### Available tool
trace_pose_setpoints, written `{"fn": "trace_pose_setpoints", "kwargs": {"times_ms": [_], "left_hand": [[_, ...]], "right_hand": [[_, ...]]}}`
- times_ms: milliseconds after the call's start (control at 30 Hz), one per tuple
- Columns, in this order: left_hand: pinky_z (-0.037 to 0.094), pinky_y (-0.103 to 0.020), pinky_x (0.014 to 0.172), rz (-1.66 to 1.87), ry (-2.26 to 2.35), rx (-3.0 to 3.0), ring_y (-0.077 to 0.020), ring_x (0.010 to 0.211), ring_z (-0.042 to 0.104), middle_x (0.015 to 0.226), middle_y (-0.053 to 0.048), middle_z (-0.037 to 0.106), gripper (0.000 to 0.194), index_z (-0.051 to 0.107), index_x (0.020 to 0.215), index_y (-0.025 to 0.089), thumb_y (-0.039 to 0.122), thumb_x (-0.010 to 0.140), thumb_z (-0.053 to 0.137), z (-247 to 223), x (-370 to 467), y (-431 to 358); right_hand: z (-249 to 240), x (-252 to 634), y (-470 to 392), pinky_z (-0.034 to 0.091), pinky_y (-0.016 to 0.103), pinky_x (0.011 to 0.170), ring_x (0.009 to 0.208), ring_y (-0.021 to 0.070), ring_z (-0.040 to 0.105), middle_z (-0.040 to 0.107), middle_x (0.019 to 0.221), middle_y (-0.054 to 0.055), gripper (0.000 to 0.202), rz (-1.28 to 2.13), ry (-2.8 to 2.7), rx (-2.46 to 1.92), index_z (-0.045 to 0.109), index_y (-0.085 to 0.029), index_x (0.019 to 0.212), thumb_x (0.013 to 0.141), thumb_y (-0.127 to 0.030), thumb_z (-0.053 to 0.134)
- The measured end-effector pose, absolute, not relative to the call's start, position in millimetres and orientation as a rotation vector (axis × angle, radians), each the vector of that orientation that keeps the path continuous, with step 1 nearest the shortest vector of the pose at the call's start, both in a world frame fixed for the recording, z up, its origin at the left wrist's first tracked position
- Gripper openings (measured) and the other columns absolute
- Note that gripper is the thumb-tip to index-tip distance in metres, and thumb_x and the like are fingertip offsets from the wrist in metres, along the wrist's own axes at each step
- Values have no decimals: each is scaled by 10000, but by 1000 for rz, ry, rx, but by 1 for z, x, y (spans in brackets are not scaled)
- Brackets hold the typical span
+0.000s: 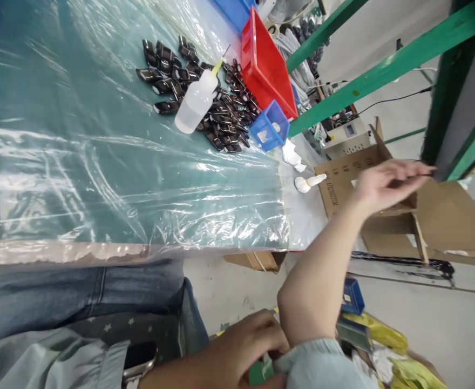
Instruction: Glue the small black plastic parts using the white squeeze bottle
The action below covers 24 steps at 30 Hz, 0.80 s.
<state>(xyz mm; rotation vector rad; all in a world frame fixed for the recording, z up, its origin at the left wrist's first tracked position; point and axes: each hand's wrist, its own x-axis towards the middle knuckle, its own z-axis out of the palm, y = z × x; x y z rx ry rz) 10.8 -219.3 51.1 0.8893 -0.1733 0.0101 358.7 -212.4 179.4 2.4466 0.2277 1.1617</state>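
Observation:
My right hand (391,183) is stretched out to the right, above an open cardboard box (345,175). Its thumb and fingers are pinched together; a thin dark shape shows at the fingertips, too small to name. Low in the view, my left hand (257,343), with a watch (140,359) on the wrist, has its fingers curled at the rolled right sleeve (322,362) near the elbow. On the film-covered table lie a pile of shiny dark brown pieces (227,119) and a white squeeze bottle (195,102) with a needle tip, both apart from my hands.
A red bin (265,65) and a small blue basket (270,127) stand beside the pile. Crumpled tissue (293,155) and a white wrapped bundle (308,182) lie by the table's right end. Green metal bars (383,67) cross the upper right. Yellow bags (387,332) lie on the floor.

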Motion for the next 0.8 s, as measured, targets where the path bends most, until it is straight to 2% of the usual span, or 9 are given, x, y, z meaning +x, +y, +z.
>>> {"fn": "trace_pose_setpoints", "kwargs": {"times_ms": [133, 167, 333, 433, 500, 567, 700, 800], "left_hand": [[322, -237, 638, 111, 12, 815, -144, 685, 407, 711, 27, 416, 171, 407, 714, 200, 212, 852, 506, 48, 16, -233], [308, -238, 610, 112, 66, 792, -138, 655, 386, 675, 37, 394, 192, 401, 710, 200, 234, 876, 491, 45, 20, -235], [309, -232, 579, 179, 206, 743, -114, 609, 374, 641, 66, 349, 317, 365, 699, 205, 357, 886, 571, 24, 56, -241], [381, -234, 537, 171, 254, 764, -102, 545, 443, 646, 62, 422, 267, 478, 740, 169, 343, 917, 579, 12, 82, -247], [450, -242, 540, 132, 273, 797, -104, 566, 520, 724, 28, 538, 211, 567, 861, 138, 331, 946, 559, 7, 95, -253], [506, -264, 576, 94, 286, 835, -122, 639, 590, 847, -13, 609, 203, 589, 992, 130, 325, 960, 546, 6, 104, -260], [551, -341, 701, 26, 260, 943, -173, 806, 645, 1015, -59, 635, 226, 587, 1101, 135, 306, 956, 561, 12, 101, -270], [546, -382, 772, -9, 181, 1055, -195, 888, 645, 1086, -74, 631, 231, 594, 1119, 144, 300, 950, 571, 17, 83, -259]], "right_hand": [[124, 376, -212, 557, 335, 767, 857, 142, 646, 658, 1128, 57, 165, 1122, 209, 1692, 623, -221, 1098, 963, -250, 533], [111, 380, -212, 569, 358, 726, 868, 171, 662, 653, 1090, 54, 219, 1099, 186, 1502, 604, -164, 1125, 934, -268, 582], [72, 381, -207, 560, 354, 746, 885, 169, 650, 647, 1116, 58, 201, 957, -31, 575, 618, -197, 1104, 936, -299, 573], [66, 371, -200, 563, 337, 706, 838, 160, 658, 650, 1077, 52, 228, 853, -171, 101, 602, -172, 1118, 935, -305, 578], [66, 361, -196, 565, 331, 693, 827, 158, 660, 650, 1072, 51, 238, 774, -239, -200, 596, -168, 1128, 936, -306, 577], [68, 349, -194, 565, 345, 706, 848, 168, 661, 645, 1090, 56, 255, 694, -273, -514, 588, -163, 1146, 933, -302, 582], [72, 315, -198, 559, 372, 744, 890, 184, 658, 639, 1119, 63, 276, 515, -328, -1096, 585, -165, 1158, 933, -323, 578], [71, 283, -204, 559, 353, 715, 844, 170, 662, 651, 1070, 53, 260, 375, -412, -1403, 595, -157, 1128, 934, -328, 576]]}}
